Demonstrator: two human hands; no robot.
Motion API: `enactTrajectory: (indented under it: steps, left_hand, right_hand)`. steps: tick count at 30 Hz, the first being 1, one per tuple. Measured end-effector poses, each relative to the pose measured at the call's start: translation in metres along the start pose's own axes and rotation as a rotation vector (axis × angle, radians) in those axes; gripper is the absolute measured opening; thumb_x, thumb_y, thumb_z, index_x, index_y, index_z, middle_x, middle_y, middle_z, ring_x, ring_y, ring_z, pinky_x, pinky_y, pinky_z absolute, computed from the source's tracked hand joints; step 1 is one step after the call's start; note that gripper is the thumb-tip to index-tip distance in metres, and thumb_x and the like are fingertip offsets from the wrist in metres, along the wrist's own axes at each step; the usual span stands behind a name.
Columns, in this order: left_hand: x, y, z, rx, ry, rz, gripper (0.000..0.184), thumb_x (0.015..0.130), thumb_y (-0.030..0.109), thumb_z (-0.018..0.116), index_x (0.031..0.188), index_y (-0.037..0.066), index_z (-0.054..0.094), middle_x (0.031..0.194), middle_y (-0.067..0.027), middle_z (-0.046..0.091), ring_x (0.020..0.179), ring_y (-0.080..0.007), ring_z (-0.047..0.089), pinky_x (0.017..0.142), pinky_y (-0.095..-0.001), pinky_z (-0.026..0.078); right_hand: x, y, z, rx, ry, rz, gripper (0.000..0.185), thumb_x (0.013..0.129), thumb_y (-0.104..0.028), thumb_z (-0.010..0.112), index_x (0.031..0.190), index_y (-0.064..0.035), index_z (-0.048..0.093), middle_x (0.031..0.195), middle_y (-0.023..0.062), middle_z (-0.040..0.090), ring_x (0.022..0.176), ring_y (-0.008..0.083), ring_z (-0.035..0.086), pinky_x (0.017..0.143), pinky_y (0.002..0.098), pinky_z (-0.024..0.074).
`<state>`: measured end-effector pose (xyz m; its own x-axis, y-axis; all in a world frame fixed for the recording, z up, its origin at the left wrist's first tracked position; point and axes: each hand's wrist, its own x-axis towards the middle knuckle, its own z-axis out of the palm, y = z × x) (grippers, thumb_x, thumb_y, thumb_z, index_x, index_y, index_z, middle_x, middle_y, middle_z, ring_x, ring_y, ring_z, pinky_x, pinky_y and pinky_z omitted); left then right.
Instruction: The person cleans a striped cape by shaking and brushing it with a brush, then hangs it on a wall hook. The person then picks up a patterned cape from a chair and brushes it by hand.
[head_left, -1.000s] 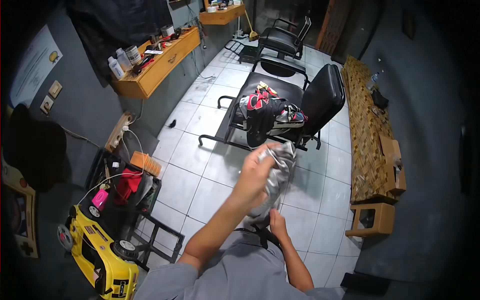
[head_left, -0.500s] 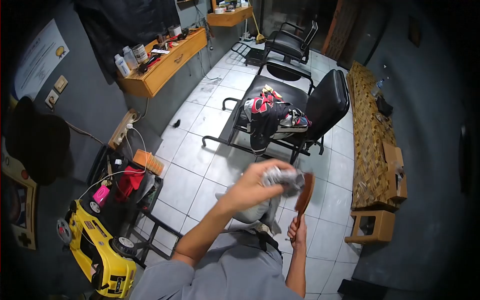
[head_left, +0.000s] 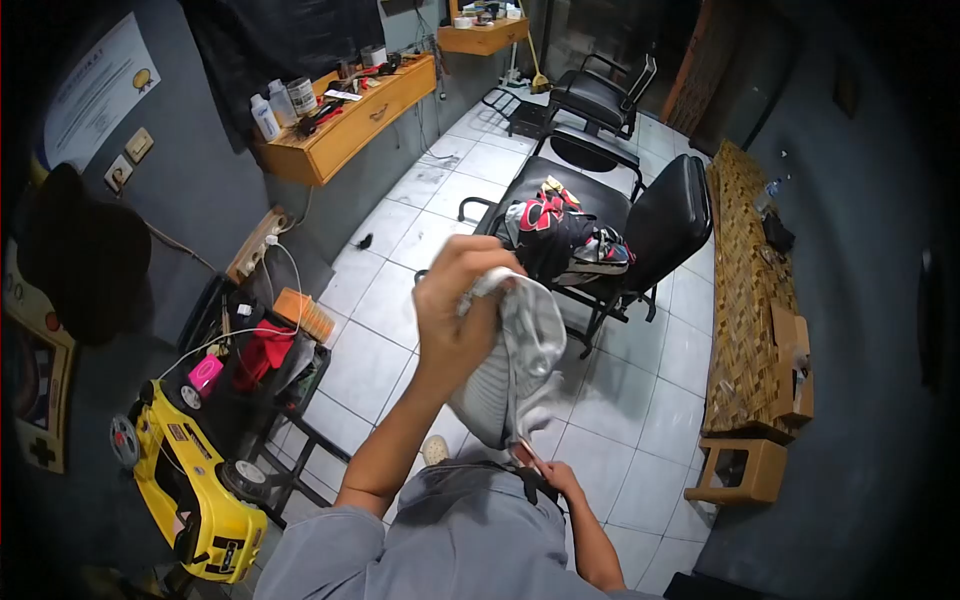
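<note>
My left hand [head_left: 465,305] is raised in front of me, its fingers closed on the top edge of a light grey cloth item [head_left: 535,325]. The cloth hangs down in folds, and a ribbed grey part shows on its left side. Lower down, near my waist, my right hand [head_left: 560,477] is closed around the handle of a brown brush [head_left: 524,453]. Most of the brush is hidden behind the lower end of the cloth, and this area is blurred. I cannot tell whether brush and cloth touch.
Ahead stands a black barber chair [head_left: 680,210] with a patterned dark garment [head_left: 570,235] on its seat. A wooden shelf [head_left: 350,120] holds bottles and tools. At left are a cluttered cart [head_left: 320,360] and a yellow toy car [head_left: 200,480]. A brown stool [head_left: 745,475] stands at right.
My left hand has moved up and left, and the bunched cloth now hangs more open. My right hand has moved left and inward, bringing the brush behind the cloth's lower end.
</note>
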<state>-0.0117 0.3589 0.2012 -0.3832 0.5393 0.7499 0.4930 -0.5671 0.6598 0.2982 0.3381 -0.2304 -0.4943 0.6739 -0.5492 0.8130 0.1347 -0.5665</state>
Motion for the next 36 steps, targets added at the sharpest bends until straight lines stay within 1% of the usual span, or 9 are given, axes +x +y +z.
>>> enactTrajectory:
  steps: [6,9,12,15,19,23,26,33,36]
  left_hand:
    - [-0.01,-0.013,-0.012,-0.107,-0.099,-0.211,0.007,0.084,0.004,0.056,0.084,-0.001,0.061,0.08,-0.0072,0.059,0.071,-0.0144,0.056,0.064,-0.0232,0.043]
    - [-0.027,-0.022,-0.006,-0.141,-0.332,-0.223,0.024,0.089,0.02,0.055,0.078,-0.002,0.061,0.07,-0.0067,0.059,0.064,-0.0128,0.054,0.058,-0.0254,0.041]
    - [-0.038,-0.023,0.007,-0.078,-0.525,-0.001,0.034,0.082,0.033,0.061,0.073,-0.001,0.058,0.065,-0.0087,0.056,0.058,-0.0206,0.056,0.052,-0.0282,0.042]
    - [-0.046,-0.024,0.023,-0.097,-0.557,0.145,0.042,0.075,0.043,0.062,0.067,0.002,0.055,0.062,-0.0078,0.054,0.054,-0.023,0.055,0.048,-0.0296,0.041]
    - [-0.038,-0.031,0.029,-0.093,-0.31,0.278,0.045,0.074,0.047,0.06,0.063,0.004,0.052,0.058,-0.0061,0.051,0.05,-0.0208,0.053,0.045,-0.0298,0.039]
    - [-0.017,-0.032,0.015,-0.228,-0.024,0.112,0.045,0.079,0.041,0.06,0.062,0.001,0.05,0.057,-0.0061,0.049,0.051,-0.0186,0.049,0.046,-0.0277,0.035]
    - [-0.013,-0.043,0.004,-0.262,0.095,0.013,0.048,0.088,0.038,0.053,0.061,-0.002,0.049,0.059,-0.0063,0.047,0.053,-0.0125,0.045,0.049,-0.0265,0.034]
    - [-0.014,-0.037,0.004,-0.093,-0.093,-0.336,0.054,0.094,0.052,0.029,0.073,0.005,0.046,0.061,0.0049,0.038,0.056,-0.0049,0.034,0.051,-0.0204,0.028]
    - [-0.03,-0.04,0.009,-0.19,-0.125,-0.511,0.058,0.094,0.054,0.026,0.072,0.004,0.046,0.061,0.0016,0.04,0.059,-0.007,0.039,0.054,-0.0228,0.033]
  right_hand:
    - [0.001,0.089,0.042,-0.099,0.323,0.502,0.058,0.087,-0.052,0.044,0.073,0.0021,0.062,0.061,0.0166,0.06,0.049,0.0279,0.059,0.049,0.04,0.0477]
    - [-0.031,-0.034,-0.049,1.278,0.271,0.388,0.045,0.089,-0.053,0.044,0.065,-0.0158,0.037,0.048,-0.0054,0.029,0.033,0.0061,0.026,0.029,0.0216,0.0217]
    - [-0.059,-0.131,-0.123,1.786,0.019,-0.141,0.049,0.091,-0.057,0.031,0.071,-0.0135,0.038,0.046,-0.006,0.026,0.032,0.0043,0.024,0.028,0.0193,0.0188]
    - [-0.079,-0.187,-0.159,1.829,-0.336,-0.436,0.05,0.089,-0.06,0.035,0.074,-0.0126,0.044,0.047,-0.0045,0.033,0.034,0.0055,0.031,0.03,0.0207,0.0254]
    - [-0.049,-0.18,-0.124,1.079,-0.36,-0.378,0.016,0.086,-0.023,0.054,0.082,-0.0079,0.056,0.061,-0.002,0.048,0.049,0.0088,0.041,0.044,0.024,0.0328]
    - [-0.013,-0.141,-0.072,0.306,-0.024,-0.264,0.049,0.089,-0.041,0.048,0.065,0.0008,0.055,0.056,0.006,0.051,0.055,0.0168,0.05,0.054,0.0326,0.0407]
    - [0.003,-0.029,-0.002,-0.203,-0.084,0.205,0.064,0.083,-0.06,0.042,0.092,-0.0011,0.066,0.092,0.0258,0.062,0.091,0.0387,0.06,0.079,0.0434,0.0471]
    - [-0.023,0.056,0.016,0.304,0.132,0.531,0.058,0.083,-0.055,0.05,0.079,0.0011,0.063,0.069,0.0174,0.063,0.058,0.0268,0.063,0.049,0.0386,0.0477]
    - [-0.039,-0.037,-0.06,1.266,0.154,0.22,0.042,0.089,-0.052,0.046,0.071,-0.0137,0.043,0.049,-0.0062,0.03,0.036,0.005,0.026,0.034,0.0217,0.0226]
